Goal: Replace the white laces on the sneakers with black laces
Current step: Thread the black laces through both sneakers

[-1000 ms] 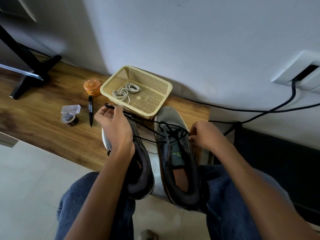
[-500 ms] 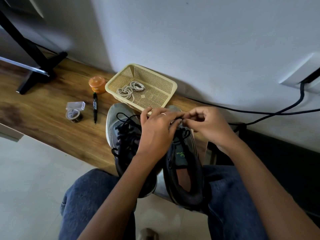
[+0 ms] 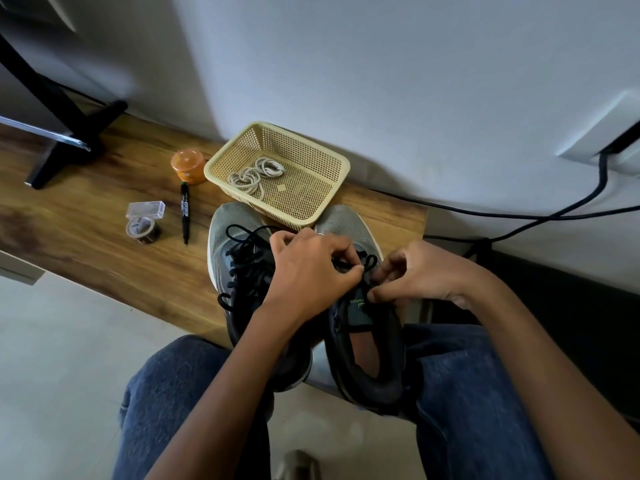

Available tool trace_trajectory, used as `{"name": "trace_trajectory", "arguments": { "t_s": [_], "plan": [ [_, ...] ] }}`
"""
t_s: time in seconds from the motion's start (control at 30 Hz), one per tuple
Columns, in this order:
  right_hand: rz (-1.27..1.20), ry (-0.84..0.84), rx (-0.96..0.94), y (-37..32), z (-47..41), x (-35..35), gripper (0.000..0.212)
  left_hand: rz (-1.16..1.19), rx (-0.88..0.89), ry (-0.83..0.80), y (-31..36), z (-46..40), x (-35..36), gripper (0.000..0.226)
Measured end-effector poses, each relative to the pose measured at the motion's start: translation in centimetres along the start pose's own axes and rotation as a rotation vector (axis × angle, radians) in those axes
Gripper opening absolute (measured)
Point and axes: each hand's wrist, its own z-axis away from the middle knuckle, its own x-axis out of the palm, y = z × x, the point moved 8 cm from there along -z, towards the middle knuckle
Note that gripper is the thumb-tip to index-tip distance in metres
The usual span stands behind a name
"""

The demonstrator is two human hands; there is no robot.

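Two grey sneakers stand side by side at the wooden table's near edge. The left sneaker (image 3: pixel 232 237) carries a black lace with loose loops over its tongue. Over the right sneaker (image 3: pixel 370 344), my left hand (image 3: pixel 308 275) and my right hand (image 3: pixel 422 275) meet, each pinching part of the black lace (image 3: pixel 370 262) above the eyelets. A small loop of that lace shows between my fingers. The white laces (image 3: pixel 256 173) lie coiled in the yellow mesh basket (image 3: pixel 311 150) just behind the toes.
On the wooden table (image 3: pixel 86 216) lie a black marker (image 3: pixel 185 209), an orange round container (image 3: pixel 187 167), a tape roll (image 3: pixel 142 230) and a clear plastic box (image 3: pixel 145 209). A black stand foot (image 3: pixel 69 147) sits far left. Black cables (image 3: pixel 519 216) run along the wall at right.
My left hand crossed from the left sneaker, where it held a lace end out, to the right sneaker. Both hands have since come down onto the lace there.
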Motion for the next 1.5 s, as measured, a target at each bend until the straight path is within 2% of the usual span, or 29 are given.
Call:
{"name": "trace_trajectory", "arguments": {
  "t_s": [0.07, 0.13, 0.43, 0.83, 1.03, 1.4, 1.5],
  "plan": [
    [-0.028, 0.009, 0.012, 0.3, -0.2, 0.0, 0.018, -0.052, -0.012, -0.029, -0.2, 0.1, 0.4, 0.013],
    [-0.026, 0.027, 0.008, 0.5, -0.5, -0.2, 0.015, -0.069, -0.035, -0.044, -0.5, 0.2, 0.7, 0.013],
    [-0.151, -0.019, 0.047, 1.5, -0.7, -0.1, 0.025, -0.050, -0.085, -0.044, -0.2, 0.4, 2.0, 0.013],
    [-0.167, -0.026, 0.049, 1.8, -1.0, -0.2, 0.024, 0.113, -0.114, -0.077, -0.7, 0.1, 2.7, 0.011],
    [-0.161, -0.022, 0.048, 1.9, -1.0, -0.2, 0.023, -0.013, -0.091, -0.076, -0.3, 0.1, 2.9, 0.014],
    [-0.153, 0.001, 0.036, 1.6, -1.0, -0.3, 0.012, -0.019, -0.089, -0.046, 0.1, 0.3, 3.3, 0.013],
    [-0.229, 0.035, 0.049, 1.5, -1.2, -0.4, 0.020, -0.027, -0.091, -0.031, 0.3, 0.4, 3.3, 0.015]
  ]
}}
